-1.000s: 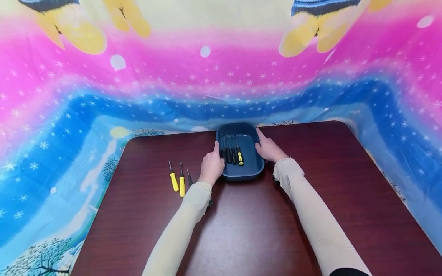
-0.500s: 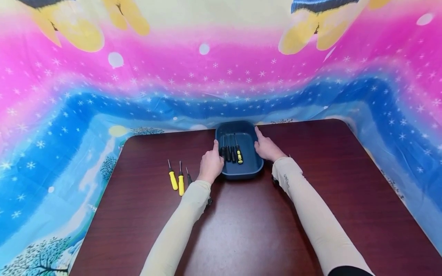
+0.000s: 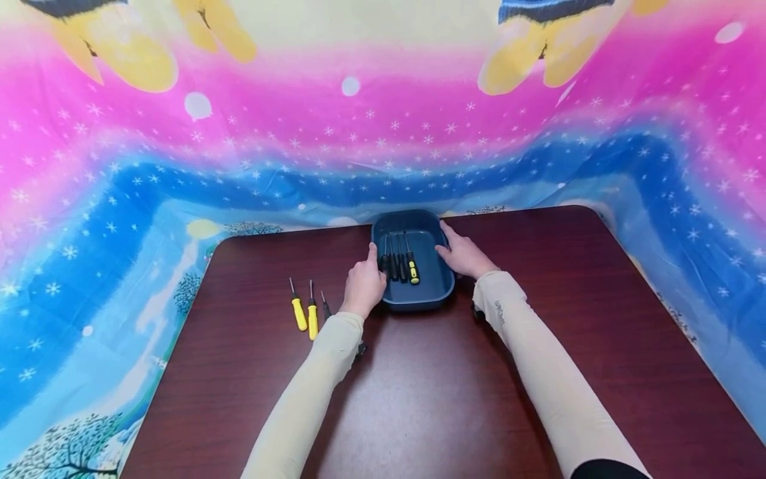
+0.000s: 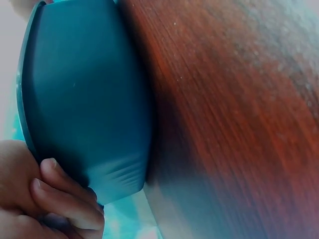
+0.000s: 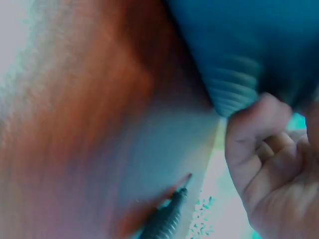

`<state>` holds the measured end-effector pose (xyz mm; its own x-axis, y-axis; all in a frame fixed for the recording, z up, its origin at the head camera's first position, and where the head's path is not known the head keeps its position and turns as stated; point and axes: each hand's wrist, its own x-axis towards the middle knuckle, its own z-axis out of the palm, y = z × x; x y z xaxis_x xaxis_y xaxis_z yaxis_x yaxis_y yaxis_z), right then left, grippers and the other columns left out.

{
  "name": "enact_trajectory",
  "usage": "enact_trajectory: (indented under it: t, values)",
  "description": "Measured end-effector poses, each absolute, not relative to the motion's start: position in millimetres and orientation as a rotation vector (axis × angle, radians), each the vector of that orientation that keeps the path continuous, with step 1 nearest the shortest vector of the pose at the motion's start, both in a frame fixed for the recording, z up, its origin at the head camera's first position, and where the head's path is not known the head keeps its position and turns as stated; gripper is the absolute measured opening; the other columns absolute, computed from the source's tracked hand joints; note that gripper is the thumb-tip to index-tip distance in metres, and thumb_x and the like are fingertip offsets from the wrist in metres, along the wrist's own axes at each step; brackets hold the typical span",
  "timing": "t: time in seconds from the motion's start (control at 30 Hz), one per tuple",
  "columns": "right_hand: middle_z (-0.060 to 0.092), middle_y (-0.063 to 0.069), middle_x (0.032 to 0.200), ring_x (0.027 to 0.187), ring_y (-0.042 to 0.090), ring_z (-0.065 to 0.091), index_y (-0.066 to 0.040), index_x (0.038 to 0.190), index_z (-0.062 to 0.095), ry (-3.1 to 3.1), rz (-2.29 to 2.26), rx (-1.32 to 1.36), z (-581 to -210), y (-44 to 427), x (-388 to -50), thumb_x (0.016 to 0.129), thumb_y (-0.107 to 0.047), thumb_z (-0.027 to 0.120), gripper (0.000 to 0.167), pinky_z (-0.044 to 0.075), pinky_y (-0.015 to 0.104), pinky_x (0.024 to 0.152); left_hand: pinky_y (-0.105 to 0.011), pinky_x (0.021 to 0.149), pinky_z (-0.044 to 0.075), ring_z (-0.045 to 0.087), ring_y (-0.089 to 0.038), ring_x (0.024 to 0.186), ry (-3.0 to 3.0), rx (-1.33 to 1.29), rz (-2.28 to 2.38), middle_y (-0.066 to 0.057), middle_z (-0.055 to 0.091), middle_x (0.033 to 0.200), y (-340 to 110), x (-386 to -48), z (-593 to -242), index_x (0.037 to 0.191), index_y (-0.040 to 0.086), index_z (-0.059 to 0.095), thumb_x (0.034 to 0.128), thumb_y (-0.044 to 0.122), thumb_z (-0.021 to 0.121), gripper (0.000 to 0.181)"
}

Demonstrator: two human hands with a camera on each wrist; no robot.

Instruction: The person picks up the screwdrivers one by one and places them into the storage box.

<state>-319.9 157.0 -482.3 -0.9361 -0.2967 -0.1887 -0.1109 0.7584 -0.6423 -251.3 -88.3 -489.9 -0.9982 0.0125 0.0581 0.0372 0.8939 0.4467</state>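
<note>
Both hands hold a dark blue, deep plastic tray (image 3: 427, 293) near the table's far edge. My left hand (image 3: 365, 283) grips its left wall, thumb along the rim; the left wrist view shows curled fingers (image 4: 67, 196) against the outside. On the right wall, my right hand (image 3: 467, 258) does likewise, with a bent finger (image 5: 259, 119) under the ribbed corner in the right wrist view. Inside the tray, several black-handled screwdrivers (image 3: 393, 267) lie side by side on the left, along with a black-and-yellow screwdriver (image 3: 413, 271).
Two yellow-handled screwdrivers, one nearer the left (image 3: 299, 313) and one beside it (image 3: 313, 319), lie left of the tray. A dark screwdriver (image 3: 326, 307) is partly behind the left sleeve. The right wrist view shows another black-handled screwdriver (image 5: 167, 216) on the table (image 3: 239, 372).
The whole head view shifts slightly. Both hands stay on the tray, and the screwdrivers keep their places.
</note>
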Motion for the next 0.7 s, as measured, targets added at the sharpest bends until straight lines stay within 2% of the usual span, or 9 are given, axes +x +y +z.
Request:
enact_trajectory:
  t: [0.13,0.23,0.43,0.57,0.7]
  values:
    - [0.065,0.015,0.086,0.053,0.025,0.064,-0.014,0.163,0.033,2.728,-0.971,-0.323,-471,177,-317,0.110,-0.031,0.050,0.058,0.056,0.042,0.071,-0.033,0.050,0.048,0.053,-0.021,0.049,-3.007,-0.043,-0.703,-0.005,0.053,0.058,-88,-251,-488,0.163,0.006,0.032,0.1012,0.014,0.064,0.069]
    - [0.069,0.018,0.094,0.054,0.026,0.065,-0.009,0.156,0.045,2.772,-0.949,-0.301,-464,200,-314,0.109,-0.029,0.051,0.051,0.055,0.043,0.075,-0.033,0.050,0.048,0.053,-0.021,0.049,-3.009,-0.034,-0.695,-0.005,0.054,0.058,-88,-251,-487,0.163,0.007,0.032,0.1014,0.014,0.064,0.069]
    - [0.071,0.019,0.097,0.067,0.027,0.067,-0.004,0.150,0.052,2.827,-0.803,-0.218,-459,245,-295,0.106,-0.031,0.055,0.051,0.053,0.048,0.077,-0.032,0.050,0.048,0.053,-0.020,0.049,-3.032,-0.026,-0.678,-0.005,0.054,0.058,-88,-251,-487,0.163,0.007,0.032,0.1017,0.015,0.063,0.069]
    - [0.069,0.024,0.115,0.072,0.023,0.069,-0.001,0.144,0.054,2.811,-0.672,-0.200,-461,264,-279,0.103,-0.033,0.061,0.053,0.054,0.050,0.080,-0.031,0.050,0.048,0.053,-0.020,0.048,-3.031,-0.025,-0.683,-0.005,0.054,0.058,-87,-251,-488,0.163,0.007,0.032,0.1016,0.015,0.064,0.069]
    - [0.061,0.032,0.127,0.070,0.023,0.071,0.002,0.141,0.049,2.681,-0.687,-0.145,-464,271,-266,0.100,-0.037,0.066,0.059,0.060,0.043,0.071,-0.032,0.050,0.048,0.053,-0.020,0.049,-3.031,-0.018,-0.693,-0.005,0.055,0.058,-87,-251,-487,0.163,0.007,0.032,0.1017,0.015,0.063,0.069]
